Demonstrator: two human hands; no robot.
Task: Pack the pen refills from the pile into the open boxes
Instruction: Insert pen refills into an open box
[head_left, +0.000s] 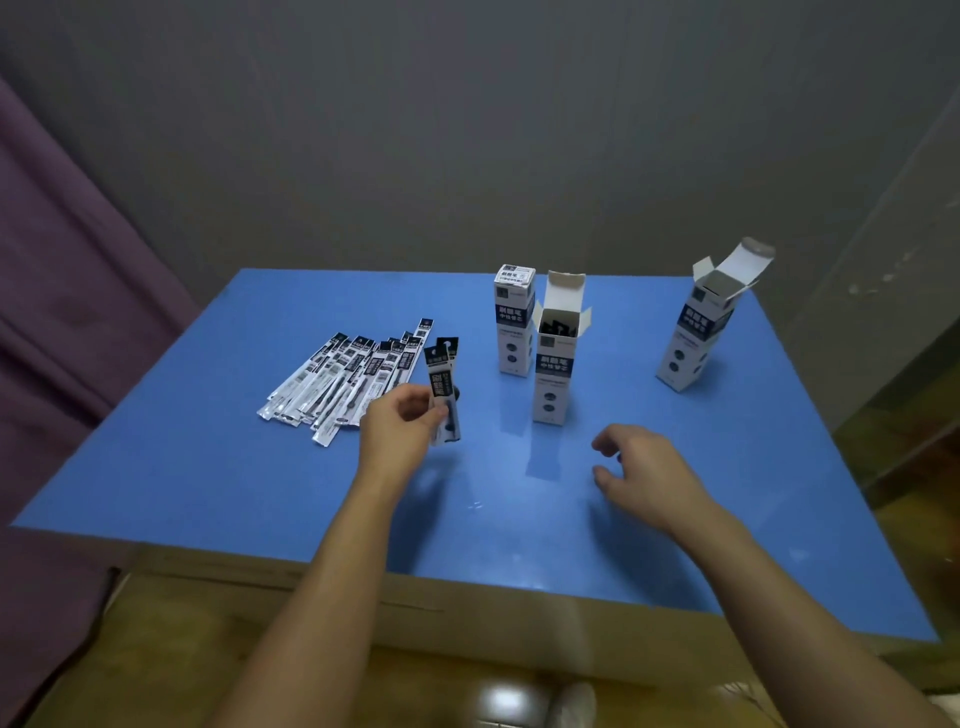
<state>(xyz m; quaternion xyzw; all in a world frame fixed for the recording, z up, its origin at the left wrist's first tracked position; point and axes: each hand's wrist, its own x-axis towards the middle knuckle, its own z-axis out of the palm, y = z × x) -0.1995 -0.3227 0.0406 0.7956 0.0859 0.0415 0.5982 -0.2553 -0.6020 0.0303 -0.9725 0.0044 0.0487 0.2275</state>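
Above the blue desk (208, 467), a few packaged refills (444, 395) are pinched in the left hand (397, 428), held nearly upright with their long axis vertical and the black header ends pointing up. The right hand (644, 475) is held just over the desk with fingers loosely curled and nothing in it. To the left of the held refills, the pile of refills (345, 382) is spread flat on the desk, each long axis running from near-left to far-right, black ends pointing away. Between the hands and farther back, an open box (556, 364) is seen standing upright with dark refill tops inside. Just behind it a closed box (514, 322) is stood, and well to the right another open box (696, 332) is tilted.
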